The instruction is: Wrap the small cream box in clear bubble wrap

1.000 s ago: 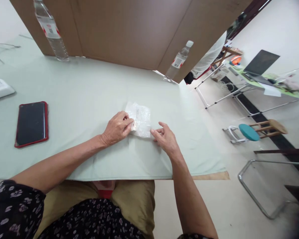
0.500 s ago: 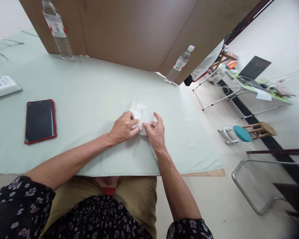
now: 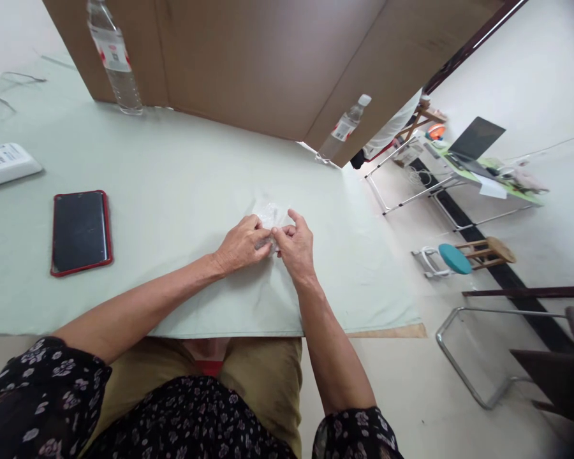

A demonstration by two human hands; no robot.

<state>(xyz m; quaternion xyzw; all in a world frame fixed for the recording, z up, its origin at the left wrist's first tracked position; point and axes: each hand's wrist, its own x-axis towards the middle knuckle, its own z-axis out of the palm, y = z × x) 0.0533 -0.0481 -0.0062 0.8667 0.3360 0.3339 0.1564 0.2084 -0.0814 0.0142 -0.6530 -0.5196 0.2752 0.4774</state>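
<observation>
A small clear plastic bag [image 3: 270,215] lies crumpled on the pale green table cover [image 3: 182,185], near the front edge. My left hand [image 3: 243,243] pinches its near left part with curled fingers. My right hand [image 3: 295,245] pinches it from the right, fingertips meeting those of the left. Most of the bag is hidden behind both hands; only its far edge shows.
A black phone in a red case [image 3: 80,230] lies at the left, a white box [image 3: 6,164] beyond it. Two water bottles [image 3: 115,56] [image 3: 343,126] stand against brown cardboard panels [image 3: 268,57]. Stools, metal frames and a desk with a laptop [image 3: 476,141] are on the right.
My right hand moved left from beside the bag and closed on it next to my left hand. The bag went from flat and spread to bunched between the fingers.
</observation>
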